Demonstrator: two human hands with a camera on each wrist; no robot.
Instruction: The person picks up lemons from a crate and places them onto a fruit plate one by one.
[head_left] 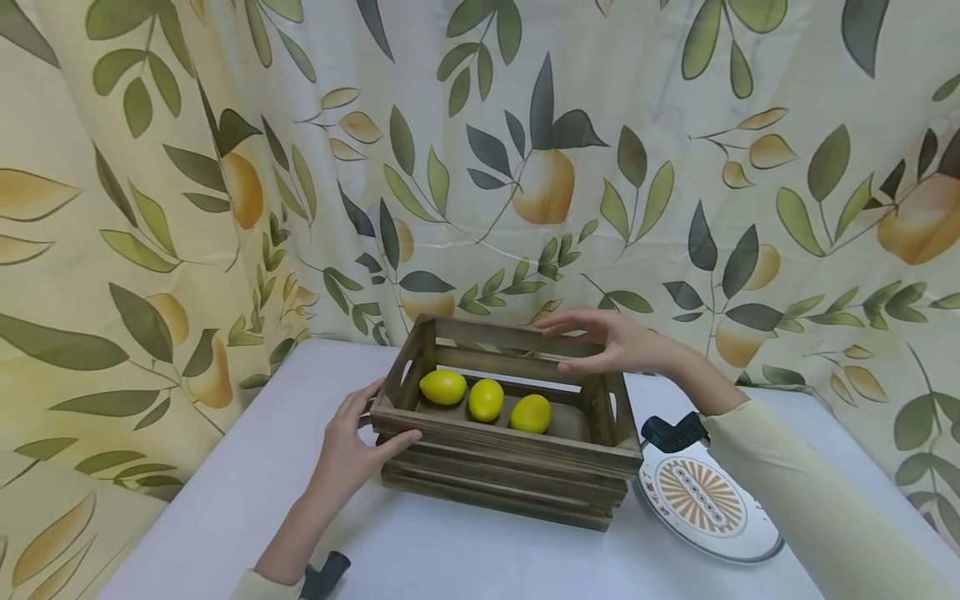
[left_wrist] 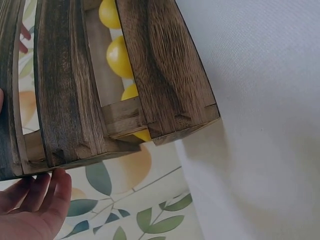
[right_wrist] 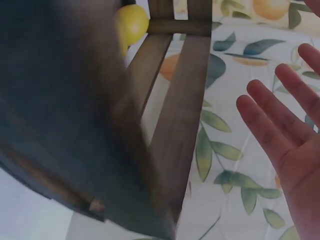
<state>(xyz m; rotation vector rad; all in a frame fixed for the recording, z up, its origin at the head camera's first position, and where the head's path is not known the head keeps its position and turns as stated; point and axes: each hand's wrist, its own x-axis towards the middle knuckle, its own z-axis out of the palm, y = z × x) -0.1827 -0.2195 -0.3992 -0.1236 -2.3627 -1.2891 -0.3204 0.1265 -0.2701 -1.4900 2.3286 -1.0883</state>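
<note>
Our left grip (head_left: pixel 356 446) clasps the wooden crate (head_left: pixel 502 439) of lemons (head_left: pixel 486 400) at left; our right grip (head_left: pixel 609 340) hovers far right, fingers spread

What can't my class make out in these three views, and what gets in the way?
Head: part of the plate, covered by the right sleeve.
Left wrist: the full outlines of the lemons, hidden by the wooden crate; part of the left hand, cut off by the frame edge.
Right wrist: the crate's nearest board, blurred; part of the right hand, cut off by the edge.
</note>
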